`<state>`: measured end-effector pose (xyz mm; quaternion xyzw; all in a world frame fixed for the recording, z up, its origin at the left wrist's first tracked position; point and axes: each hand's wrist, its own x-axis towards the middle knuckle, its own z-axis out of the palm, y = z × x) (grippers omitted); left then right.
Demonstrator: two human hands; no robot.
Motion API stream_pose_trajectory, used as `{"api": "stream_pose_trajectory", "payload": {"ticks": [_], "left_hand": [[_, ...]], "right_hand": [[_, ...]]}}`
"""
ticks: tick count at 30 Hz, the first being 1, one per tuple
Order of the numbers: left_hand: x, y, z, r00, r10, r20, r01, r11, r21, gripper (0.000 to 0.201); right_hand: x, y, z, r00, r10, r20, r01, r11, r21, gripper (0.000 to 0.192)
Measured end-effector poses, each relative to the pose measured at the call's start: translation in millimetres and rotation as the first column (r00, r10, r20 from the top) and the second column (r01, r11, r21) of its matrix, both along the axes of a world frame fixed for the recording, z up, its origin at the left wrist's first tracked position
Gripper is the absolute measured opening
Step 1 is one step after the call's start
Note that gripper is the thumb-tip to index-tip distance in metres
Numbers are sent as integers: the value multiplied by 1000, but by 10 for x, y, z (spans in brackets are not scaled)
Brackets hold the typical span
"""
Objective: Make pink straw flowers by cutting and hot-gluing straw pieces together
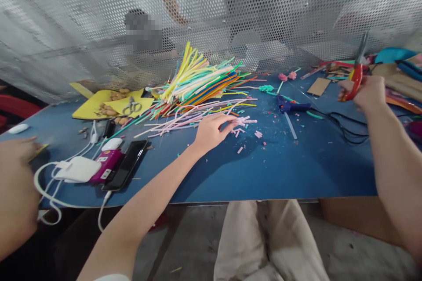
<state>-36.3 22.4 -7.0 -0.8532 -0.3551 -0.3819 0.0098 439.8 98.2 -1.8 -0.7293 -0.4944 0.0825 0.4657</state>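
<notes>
My left hand [212, 132] is low over the blue table, thumb and fingertips pinched at a small cluster of pale pink pipe cleaner pieces [245, 120]. More short pink cuttings [259, 134] lie just beyond and below it. Uncut pink pipe cleaners [174, 128] stretch out behind that hand. Off to the right, my right hand [371, 92] is raised and closed around the red and yellow handles of a pair of scissors [356, 80], whose blades point upward. A blue glue gun [292, 105] lies between my hands, with a clear glue stick [290, 125] beside it.
A big pile of coloured pipe cleaners [204, 81] is against the perforated metal screen [211, 9]. At left are a phone [127, 164], a purple power strip [107, 166], white cables, grey scissors [132, 106] on yellow sheets, and another person's arm [16, 193]. Cardboard [318, 86] lies at right.
</notes>
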Motion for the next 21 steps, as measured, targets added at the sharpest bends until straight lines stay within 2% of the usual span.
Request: {"api": "stream_pose_trajectory", "payload": {"ticks": [2,5,6,7,9,10,12,17,21], "left_hand": [[4,-17,9,1000,18,23,-19,999,47,22],[-9,-26,21,996,61,59,-67,992,106,21],[-19,-23,25,995,75,72,-83,989,119,21],[-32,-19,29,993,86,84,-96,987,131,21],[-64,-9,37,990,98,103,-113,981,156,20],[-79,-6,41,989,100,110,-118,978,171,20],[-103,-12,53,988,98,117,-120,973,196,19],[-100,-76,99,990,86,111,-109,969,222,21],[-88,-101,89,993,19,112,-45,971,235,17]], "right_hand": [[-319,-76,90,963,237,-124,-218,965,148,44],[-805,-208,170,876,450,-171,-431,892,139,42],[-944,-256,174,826,531,-190,-519,847,111,41],[-1067,-302,168,758,629,-173,-624,777,89,40],[-1258,-384,135,638,768,-58,-769,640,17,42],[-1328,-415,114,599,801,13,-800,599,-26,43],[-1423,-458,71,549,831,96,-828,556,-75,46],[-1506,-480,-20,397,910,120,-910,407,-76,50],[-1558,-486,-82,351,911,218,-920,379,-101,52]]}}
